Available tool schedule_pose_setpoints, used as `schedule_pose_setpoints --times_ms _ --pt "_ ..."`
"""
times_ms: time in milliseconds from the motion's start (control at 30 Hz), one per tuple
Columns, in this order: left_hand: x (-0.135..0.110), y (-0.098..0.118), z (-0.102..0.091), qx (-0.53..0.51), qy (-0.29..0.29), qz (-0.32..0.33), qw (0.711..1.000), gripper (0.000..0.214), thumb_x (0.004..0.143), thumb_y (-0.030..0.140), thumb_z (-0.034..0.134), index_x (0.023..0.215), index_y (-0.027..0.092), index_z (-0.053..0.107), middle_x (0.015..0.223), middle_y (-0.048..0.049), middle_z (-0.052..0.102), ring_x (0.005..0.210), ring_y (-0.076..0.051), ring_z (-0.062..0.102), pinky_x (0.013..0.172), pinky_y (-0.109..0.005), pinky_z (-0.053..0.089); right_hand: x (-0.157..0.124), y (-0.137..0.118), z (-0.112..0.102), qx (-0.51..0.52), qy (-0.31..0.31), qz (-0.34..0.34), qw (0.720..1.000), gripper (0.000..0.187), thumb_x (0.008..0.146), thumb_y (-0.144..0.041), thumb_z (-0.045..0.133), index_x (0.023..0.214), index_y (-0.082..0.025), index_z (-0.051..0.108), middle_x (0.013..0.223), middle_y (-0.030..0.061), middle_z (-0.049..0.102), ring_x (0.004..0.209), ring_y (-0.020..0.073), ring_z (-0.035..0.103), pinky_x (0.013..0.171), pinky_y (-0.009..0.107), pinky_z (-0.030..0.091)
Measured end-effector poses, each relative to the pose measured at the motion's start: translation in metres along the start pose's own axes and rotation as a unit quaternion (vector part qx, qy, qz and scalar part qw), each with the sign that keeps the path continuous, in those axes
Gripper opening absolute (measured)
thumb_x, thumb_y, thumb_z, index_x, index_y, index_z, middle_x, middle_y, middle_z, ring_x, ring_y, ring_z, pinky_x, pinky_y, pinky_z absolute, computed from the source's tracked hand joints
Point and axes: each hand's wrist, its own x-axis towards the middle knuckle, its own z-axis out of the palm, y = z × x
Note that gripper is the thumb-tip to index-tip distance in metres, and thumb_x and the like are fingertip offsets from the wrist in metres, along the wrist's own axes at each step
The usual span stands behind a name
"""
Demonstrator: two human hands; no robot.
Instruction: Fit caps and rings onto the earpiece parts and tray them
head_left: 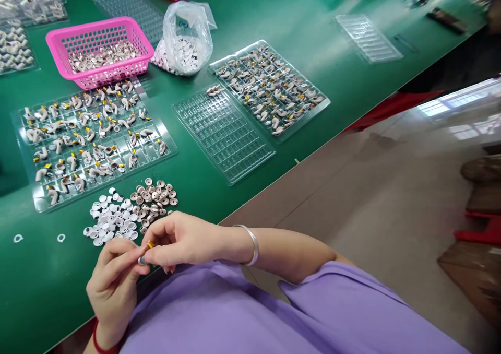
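My left hand (115, 278) and my right hand (183, 242) meet at the table's near edge, fingertips pinched together on one small earbud part (143, 260). A yellow-orange tab (149, 245) sticks up between the fingers; the rest of the part is mostly covered. Just beyond my hands lies a pile of small white round pads (111, 219). Touching its right side is a heap of beige cup-shaped earbud covers (155, 200). Further back, a clear compartment tray (151, 153) holds many curved beige earbud parts with orange tabs.
A pink basket (99, 77) of beige covers stands behind the tray, beside a clear plastic bag (198, 46) of small pieces. To the right lie a mostly unfilled clear tray (227, 140) and a filled tray (321, 103). Two white rings (61, 234) lie at left.
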Motion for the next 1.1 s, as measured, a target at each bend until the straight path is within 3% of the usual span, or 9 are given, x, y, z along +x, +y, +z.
schedule_pose_setpoints --times_ms 233,333,600,733,867,1000,1100 --pt "0.001 0.007 0.001 0.031 -0.014 0.062 0.998 0.034 0.084 0.006 0.070 0.111 0.027 0.074 0.088 -0.0009 0.066 0.083 -0.016 0.062 0.074 -0.031 0.052 -0.001 0.012 0.010 0.058 0.009 0.000 0.998 0.009 0.078 -0.018 0.066 0.083 -0.013 0.060 0.066 -0.0054 0.056 0.055 0.0051 0.050 0.053 0.018 0.040" --pt "0.002 0.010 -0.001 0.044 -0.022 0.057 0.997 0.036 0.085 0.005 0.068 0.113 0.026 0.073 0.091 -0.0013 0.066 0.085 -0.015 0.062 0.076 -0.029 0.052 0.000 0.014 0.011 0.072 0.011 -0.017 0.997 0.012 0.080 -0.021 0.067 0.086 -0.013 0.060 0.069 -0.0049 0.057 0.056 0.0056 0.051 0.055 0.020 0.042" --pt "-0.001 0.011 -0.007 0.044 0.042 -0.025 0.998 0.039 0.085 0.002 0.067 0.111 0.030 0.074 0.099 -0.0010 0.062 0.092 -0.013 0.061 0.076 -0.022 0.052 0.003 0.008 -0.007 0.059 -0.016 -0.090 0.994 0.041 0.072 -0.037 0.083 0.101 -0.014 0.064 0.088 -0.0006 0.064 0.082 0.0098 0.060 0.080 0.024 0.048" --pt "-0.005 0.008 -0.006 0.037 0.050 -0.044 0.997 0.038 0.083 0.003 0.069 0.109 0.030 0.074 0.097 -0.0002 0.065 0.090 -0.013 0.061 0.073 -0.020 0.052 0.005 0.017 -0.006 0.073 0.016 -0.093 0.993 0.039 0.069 -0.037 0.085 0.094 -0.015 0.064 0.086 -0.0008 0.065 0.079 0.0092 0.061 0.078 0.024 0.049" --pt "-0.005 0.006 -0.006 0.029 0.056 -0.110 0.992 0.026 0.084 0.013 0.071 0.103 0.030 0.076 0.091 0.0005 0.065 0.078 -0.011 0.061 0.063 -0.017 0.050 0.008 0.024 -0.001 0.088 0.022 -0.112 0.990 0.035 0.069 -0.032 0.086 0.091 -0.015 0.065 0.088 0.0001 0.066 0.079 0.0089 0.063 0.077 0.023 0.050" --pt "-0.003 0.006 -0.007 0.035 0.068 -0.185 0.980 0.014 0.083 0.025 0.074 0.096 0.028 0.077 0.087 0.0004 0.066 0.080 -0.012 0.062 0.067 -0.018 0.052 0.011 0.030 0.005 0.121 0.020 -0.122 0.985 0.038 0.064 -0.030 0.089 0.088 -0.015 0.063 0.087 0.0000 0.066 0.077 0.0101 0.065 0.076 0.025 0.053" --pt "-0.004 0.006 -0.008 0.037 0.074 -0.224 0.971 0.014 0.081 0.031 0.076 0.094 0.027 0.078 0.090 -0.0011 0.069 0.086 -0.015 0.064 0.072 -0.020 0.054 0.010 0.031 0.008 0.062 0.072 -0.148 0.984 0.031 0.068 -0.029 0.085 0.085 -0.015 0.063 0.084 0.0003 0.065 0.076 0.0106 0.063 0.077 0.026 0.053"
